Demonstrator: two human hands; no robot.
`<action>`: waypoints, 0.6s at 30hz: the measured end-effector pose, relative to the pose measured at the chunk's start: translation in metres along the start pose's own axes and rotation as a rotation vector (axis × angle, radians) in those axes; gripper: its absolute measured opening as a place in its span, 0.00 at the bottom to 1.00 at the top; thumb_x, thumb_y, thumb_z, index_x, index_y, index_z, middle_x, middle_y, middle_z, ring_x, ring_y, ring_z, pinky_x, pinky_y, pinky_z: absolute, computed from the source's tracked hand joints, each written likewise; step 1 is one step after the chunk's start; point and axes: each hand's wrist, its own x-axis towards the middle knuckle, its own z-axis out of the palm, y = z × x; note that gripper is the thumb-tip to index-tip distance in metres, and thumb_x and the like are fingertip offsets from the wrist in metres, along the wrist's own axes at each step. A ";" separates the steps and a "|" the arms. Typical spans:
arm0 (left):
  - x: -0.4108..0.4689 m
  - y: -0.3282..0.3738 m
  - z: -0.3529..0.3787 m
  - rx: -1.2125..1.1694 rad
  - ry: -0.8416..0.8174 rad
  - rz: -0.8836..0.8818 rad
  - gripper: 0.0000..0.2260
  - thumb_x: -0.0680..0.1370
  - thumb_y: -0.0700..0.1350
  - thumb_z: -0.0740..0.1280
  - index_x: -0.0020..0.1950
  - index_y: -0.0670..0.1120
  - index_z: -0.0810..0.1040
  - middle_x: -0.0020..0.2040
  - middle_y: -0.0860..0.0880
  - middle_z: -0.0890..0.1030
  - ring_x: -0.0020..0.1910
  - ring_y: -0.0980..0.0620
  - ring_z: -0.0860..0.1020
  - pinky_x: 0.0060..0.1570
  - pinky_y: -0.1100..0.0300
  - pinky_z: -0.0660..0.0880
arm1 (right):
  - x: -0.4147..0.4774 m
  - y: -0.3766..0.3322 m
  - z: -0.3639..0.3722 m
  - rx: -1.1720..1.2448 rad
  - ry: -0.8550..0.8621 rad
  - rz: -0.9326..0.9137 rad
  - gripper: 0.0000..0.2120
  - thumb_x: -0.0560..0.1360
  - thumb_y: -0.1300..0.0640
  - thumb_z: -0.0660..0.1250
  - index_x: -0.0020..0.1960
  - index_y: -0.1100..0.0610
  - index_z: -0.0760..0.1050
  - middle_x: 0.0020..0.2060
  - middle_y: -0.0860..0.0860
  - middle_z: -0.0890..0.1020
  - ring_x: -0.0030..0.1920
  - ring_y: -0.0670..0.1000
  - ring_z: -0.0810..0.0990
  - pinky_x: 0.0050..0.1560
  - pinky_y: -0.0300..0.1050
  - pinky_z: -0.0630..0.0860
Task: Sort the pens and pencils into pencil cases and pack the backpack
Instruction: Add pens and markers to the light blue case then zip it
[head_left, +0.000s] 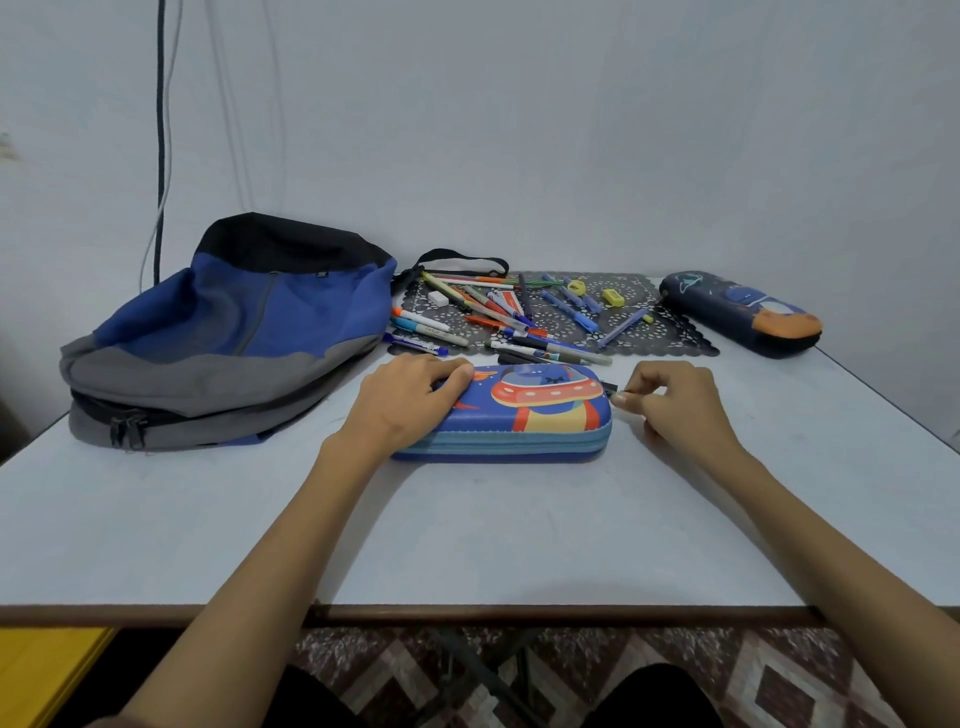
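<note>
A hard-shell, rounded-rectangle case (540, 415), glossy blue with a raised UFO picture and a ribbed zip band, lies shut at the middle of the smooth grey table (467, 535). The left hand (410, 400) grips its 9 o'clock end, fingers curled over the top. At 3 o'clock the right hand (670, 397) pinches the small dark zip pull (610, 387). Pens (498, 312) lie jumbled at 12 on a dark lacy mat (670, 338). A slumped blue-and-grey fabric backpack (234, 332) sits at 10, and a dark case (743, 312) at 2.
</note>
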 end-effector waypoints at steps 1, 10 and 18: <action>-0.001 0.000 0.000 -0.001 -0.001 0.002 0.19 0.82 0.58 0.52 0.66 0.56 0.77 0.54 0.48 0.82 0.51 0.49 0.76 0.42 0.57 0.68 | 0.005 -0.001 0.003 -0.031 0.021 -0.013 0.11 0.72 0.57 0.74 0.33 0.58 0.77 0.34 0.54 0.81 0.30 0.55 0.77 0.36 0.53 0.78; 0.000 0.001 -0.001 0.016 -0.005 -0.002 0.19 0.82 0.58 0.52 0.66 0.57 0.77 0.53 0.48 0.82 0.49 0.50 0.76 0.42 0.57 0.68 | 0.041 -0.020 0.026 -0.155 -0.057 -0.011 0.11 0.69 0.65 0.67 0.37 0.49 0.79 0.37 0.47 0.82 0.44 0.51 0.79 0.35 0.42 0.70; 0.001 0.001 -0.001 0.028 -0.014 -0.013 0.19 0.82 0.59 0.52 0.66 0.57 0.76 0.54 0.48 0.81 0.51 0.49 0.76 0.42 0.57 0.69 | 0.044 -0.002 0.031 -0.040 -0.085 -0.104 0.12 0.73 0.65 0.68 0.37 0.49 0.82 0.38 0.50 0.85 0.41 0.53 0.82 0.43 0.58 0.81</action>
